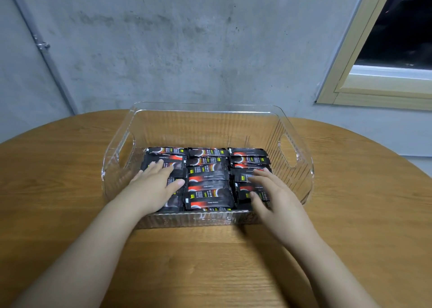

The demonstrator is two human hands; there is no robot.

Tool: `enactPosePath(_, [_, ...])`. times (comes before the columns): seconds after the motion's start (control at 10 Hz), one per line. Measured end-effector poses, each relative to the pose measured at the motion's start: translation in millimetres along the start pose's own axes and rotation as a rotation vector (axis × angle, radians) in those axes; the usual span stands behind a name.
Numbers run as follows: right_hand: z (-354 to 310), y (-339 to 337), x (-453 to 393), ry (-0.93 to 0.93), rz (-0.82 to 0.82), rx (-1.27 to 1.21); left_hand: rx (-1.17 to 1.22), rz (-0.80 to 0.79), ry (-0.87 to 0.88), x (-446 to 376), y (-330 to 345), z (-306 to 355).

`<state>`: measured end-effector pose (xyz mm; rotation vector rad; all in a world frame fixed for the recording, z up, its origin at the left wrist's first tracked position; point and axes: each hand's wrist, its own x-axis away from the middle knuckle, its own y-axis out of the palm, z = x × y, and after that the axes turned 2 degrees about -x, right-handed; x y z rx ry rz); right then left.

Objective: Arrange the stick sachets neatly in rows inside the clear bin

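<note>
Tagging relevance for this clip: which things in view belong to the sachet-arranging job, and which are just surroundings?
Part of the job:
stick sachets, lying in three columns
clear bin
left hand, flat on the left column
right hand, flat on the right column

Just surroundings:
wooden table
concrete wall
window frame
metal pipe

Stick sachets (208, 179) are laid in seemingly three rows inside the clear bin (301, 167), placed on the table (70, 167).

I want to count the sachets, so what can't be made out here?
- Head view: left hand covers much of the left row.
- Right hand covers the right row's near sachets.
- Bin ribbed front wall blurs the nearest ends.
- Print too small to read.
</note>
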<state>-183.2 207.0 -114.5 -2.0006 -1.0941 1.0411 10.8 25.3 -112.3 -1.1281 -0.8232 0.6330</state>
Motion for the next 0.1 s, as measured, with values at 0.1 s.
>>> enactPosePath(0.1, [-3.7, -20.5, -3.0, -0.013, 0.17, -0.115, 0.069, 0.196, 0.121, 11.8, -1.7, 10.6])
